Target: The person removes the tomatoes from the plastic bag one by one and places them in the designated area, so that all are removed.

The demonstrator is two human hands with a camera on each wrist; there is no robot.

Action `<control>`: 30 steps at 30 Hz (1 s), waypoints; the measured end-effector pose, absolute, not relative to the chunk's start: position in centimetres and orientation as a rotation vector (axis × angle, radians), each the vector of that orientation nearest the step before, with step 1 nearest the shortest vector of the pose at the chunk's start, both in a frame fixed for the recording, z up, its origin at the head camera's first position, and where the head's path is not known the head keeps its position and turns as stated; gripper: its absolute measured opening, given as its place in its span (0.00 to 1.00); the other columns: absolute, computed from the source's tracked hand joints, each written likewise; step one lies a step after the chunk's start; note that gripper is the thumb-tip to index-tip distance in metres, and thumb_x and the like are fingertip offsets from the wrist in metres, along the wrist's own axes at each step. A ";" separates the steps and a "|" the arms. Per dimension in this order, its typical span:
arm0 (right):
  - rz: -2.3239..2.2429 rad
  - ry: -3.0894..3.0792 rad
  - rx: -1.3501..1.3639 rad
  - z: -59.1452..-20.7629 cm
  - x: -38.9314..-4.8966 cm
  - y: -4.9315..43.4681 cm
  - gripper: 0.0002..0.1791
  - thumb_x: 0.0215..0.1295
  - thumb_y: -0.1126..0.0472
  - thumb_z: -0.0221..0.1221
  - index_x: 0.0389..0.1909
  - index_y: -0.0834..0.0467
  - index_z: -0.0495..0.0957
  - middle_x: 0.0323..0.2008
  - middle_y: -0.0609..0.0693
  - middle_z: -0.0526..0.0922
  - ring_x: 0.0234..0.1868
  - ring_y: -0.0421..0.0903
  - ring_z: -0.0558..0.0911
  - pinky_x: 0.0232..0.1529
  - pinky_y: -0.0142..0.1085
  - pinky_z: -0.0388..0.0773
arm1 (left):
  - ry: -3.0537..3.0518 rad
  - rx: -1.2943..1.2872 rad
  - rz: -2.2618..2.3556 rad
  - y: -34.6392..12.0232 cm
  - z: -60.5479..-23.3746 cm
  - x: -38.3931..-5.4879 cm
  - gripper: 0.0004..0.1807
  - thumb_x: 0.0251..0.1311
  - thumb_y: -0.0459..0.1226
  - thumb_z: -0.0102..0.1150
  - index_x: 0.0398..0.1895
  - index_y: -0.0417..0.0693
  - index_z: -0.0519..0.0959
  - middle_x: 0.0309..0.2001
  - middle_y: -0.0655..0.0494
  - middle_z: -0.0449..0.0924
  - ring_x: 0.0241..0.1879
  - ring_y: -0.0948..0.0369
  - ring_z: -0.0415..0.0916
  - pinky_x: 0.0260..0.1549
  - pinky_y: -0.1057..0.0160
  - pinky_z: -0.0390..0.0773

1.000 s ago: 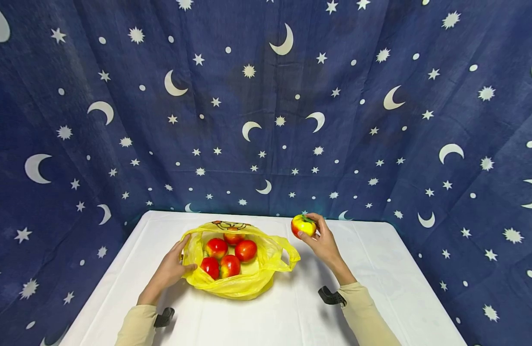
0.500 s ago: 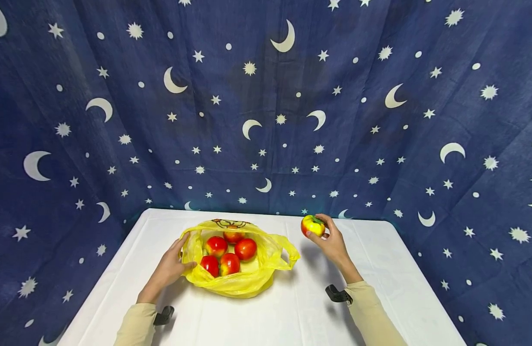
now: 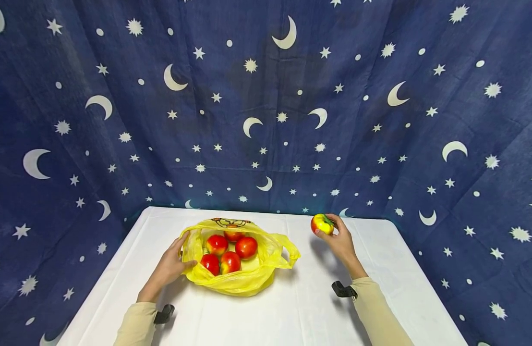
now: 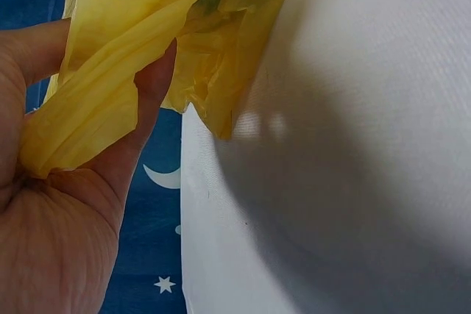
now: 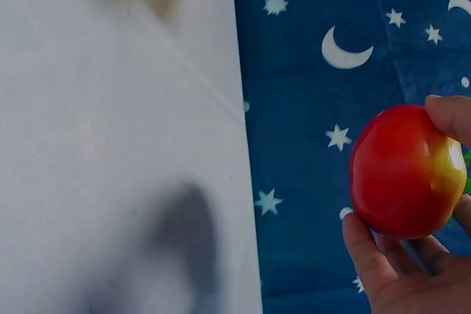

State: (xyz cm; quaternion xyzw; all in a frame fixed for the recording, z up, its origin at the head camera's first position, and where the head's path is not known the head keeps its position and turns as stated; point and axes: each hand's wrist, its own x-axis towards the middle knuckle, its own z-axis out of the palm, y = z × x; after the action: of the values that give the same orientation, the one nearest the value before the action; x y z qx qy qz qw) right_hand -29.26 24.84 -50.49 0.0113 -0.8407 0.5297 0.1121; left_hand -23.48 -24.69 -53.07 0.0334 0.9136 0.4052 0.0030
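Observation:
In the head view a yellow plastic bag (image 3: 231, 287) lies on the table with its mouth open toward me. Several glossy red apples (image 3: 246, 248) sit inside it. My left hand (image 3: 170, 266) grips the bag's left edge; in the left wrist view the yellow plastic (image 4: 110, 101) runs between thumb and fingers. To the right of the bag, my right hand (image 3: 341, 242) holds a red-and-yellow apple (image 3: 321, 224) with a green top, raised over the table. Thumb and fingertips are round this apple (image 5: 405, 173) in the right wrist view.
A white cloth covers the table (image 3: 292, 312). Behind it and at both sides hangs a dark blue curtain (image 3: 266, 96) with moons and stars. The bag's handle loop (image 3: 287, 252) sticks out to the right, between the bag and my right hand.
My right hand has moved to the right with the apple, farther from the bag. The left hand stays at the bag's left edge, and the apples inside lie as before.

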 end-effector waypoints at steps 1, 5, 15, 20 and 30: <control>1.545 -2.471 0.028 -50.7 -29.3 25.0 0.36 0.56 0.57 0.70 0.65 0.55 0.68 0.65 0.57 0.71 0.67 0.56 0.69 0.64 0.55 0.72 | 2.865 0.105 1.273 -24.7 -53.1 -23.5 0.53 0.50 0.32 0.70 0.78 0.43 0.50 0.74 0.34 0.53 0.72 0.34 0.53 0.69 0.35 0.55; 1.516 -2.467 -0.007 -51.0 -29.5 25.8 0.35 0.55 0.58 0.70 0.65 0.56 0.70 0.66 0.58 0.71 0.66 0.57 0.69 0.64 0.55 0.73 | 2.858 0.098 1.284 -24.6 -53.1 -23.4 0.52 0.51 0.33 0.70 0.78 0.43 0.50 0.74 0.34 0.53 0.72 0.34 0.53 0.69 0.35 0.56; 1.474 -2.455 -0.057 -51.4 -30.1 27.2 0.36 0.55 0.60 0.70 0.65 0.58 0.69 0.66 0.60 0.69 0.67 0.56 0.68 0.65 0.53 0.72 | 2.869 0.094 1.272 -24.7 -53.2 -23.1 0.52 0.51 0.32 0.70 0.78 0.42 0.50 0.74 0.34 0.53 0.71 0.33 0.55 0.68 0.35 0.59; 1.433 -2.477 -0.081 -51.9 -30.6 27.8 0.36 0.56 0.60 0.70 0.66 0.60 0.69 0.66 0.62 0.68 0.67 0.58 0.67 0.66 0.53 0.71 | 2.854 0.079 1.283 -24.7 -53.2 -23.1 0.52 0.51 0.32 0.69 0.78 0.43 0.50 0.74 0.33 0.53 0.71 0.33 0.54 0.68 0.34 0.57; 1.365 -2.430 -0.115 -53.6 -31.8 28.8 0.35 0.55 0.61 0.70 0.64 0.60 0.70 0.65 0.65 0.69 0.66 0.62 0.68 0.70 0.56 0.64 | 2.867 0.090 1.274 -24.8 -53.3 -23.3 0.52 0.51 0.33 0.69 0.78 0.43 0.50 0.74 0.34 0.53 0.72 0.34 0.53 0.69 0.34 0.55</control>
State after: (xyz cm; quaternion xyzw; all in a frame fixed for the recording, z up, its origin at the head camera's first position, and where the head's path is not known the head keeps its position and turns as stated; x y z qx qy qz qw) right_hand -31.80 28.79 -53.55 -0.0406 -0.8577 0.4817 0.1751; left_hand -23.32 -24.79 -53.30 0.0285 0.9135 0.4059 0.0015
